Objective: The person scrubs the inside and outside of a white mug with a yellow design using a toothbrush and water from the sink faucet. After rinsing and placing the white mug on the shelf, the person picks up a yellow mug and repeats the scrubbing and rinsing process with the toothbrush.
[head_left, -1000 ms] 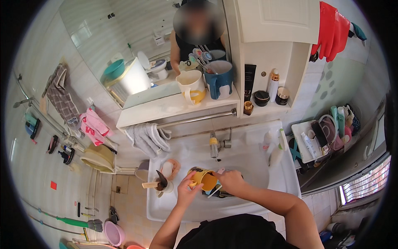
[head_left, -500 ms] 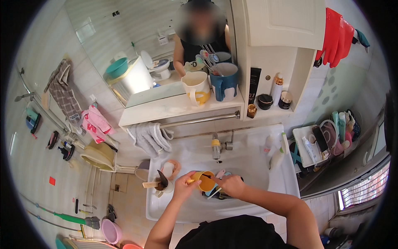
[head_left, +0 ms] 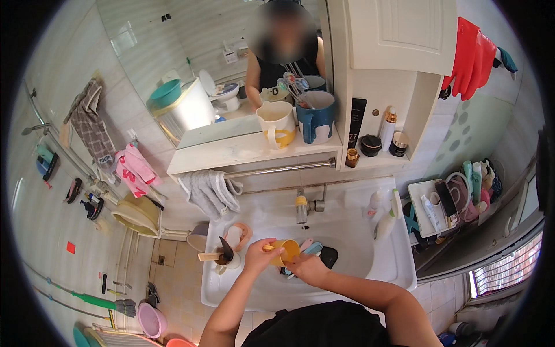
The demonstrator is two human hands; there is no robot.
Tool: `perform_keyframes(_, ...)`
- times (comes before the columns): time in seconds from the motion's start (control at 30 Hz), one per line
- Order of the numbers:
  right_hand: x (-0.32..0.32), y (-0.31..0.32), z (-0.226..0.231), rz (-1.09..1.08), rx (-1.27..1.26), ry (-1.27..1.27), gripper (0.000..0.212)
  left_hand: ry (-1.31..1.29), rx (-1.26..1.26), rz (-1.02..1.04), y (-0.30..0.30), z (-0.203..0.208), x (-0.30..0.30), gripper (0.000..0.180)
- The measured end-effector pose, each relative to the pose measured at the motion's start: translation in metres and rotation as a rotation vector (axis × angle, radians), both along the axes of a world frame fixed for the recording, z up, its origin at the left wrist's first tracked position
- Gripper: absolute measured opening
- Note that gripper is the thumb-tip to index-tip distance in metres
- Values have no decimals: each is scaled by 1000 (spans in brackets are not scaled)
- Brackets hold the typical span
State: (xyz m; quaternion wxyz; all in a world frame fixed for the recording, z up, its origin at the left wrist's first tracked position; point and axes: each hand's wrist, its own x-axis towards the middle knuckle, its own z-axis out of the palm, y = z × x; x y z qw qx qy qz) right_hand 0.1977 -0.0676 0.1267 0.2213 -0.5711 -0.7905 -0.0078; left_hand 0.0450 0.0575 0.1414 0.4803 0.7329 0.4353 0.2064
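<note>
Above the sink basin, my left hand (head_left: 258, 254) is closed round the handle side of a yellow cup (head_left: 287, 248), which is tilted. My right hand (head_left: 307, 268) is closed at the cup's lower right edge, its fingertips partly hidden against the rim. Beneath the hands, in the basin, lie a light blue object (head_left: 314, 248), a black flat object (head_left: 330, 257) and a small pink piece (head_left: 307, 242). Their kinds are hard to make out, and my right hand covers part of the pile.
The faucet (head_left: 301, 207) stands behind the basin. A holder (head_left: 232, 261) with a comb and brush sits at the sink's left rim; a pump bottle (head_left: 386, 222) stands at the right. A grey towel (head_left: 209, 192) hangs from the rail below the shelf with two mugs (head_left: 316, 118).
My right hand has moved left and slightly down, from inside the cup to its lower edge. The dark stick in the cup no longer shows. More of the basin items are uncovered.
</note>
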Motion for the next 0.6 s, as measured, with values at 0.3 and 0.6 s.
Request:
perform_keyframes(0.3, -6, -2, 16, -180, -45, 200, 12, -58, 189, -87, 0, -12, -8, 40)
perform_keyframes(0.6, -2, -2, 28, -287, -162, 416, 19, -478, -748, 581, -29, -44, -15, 49)
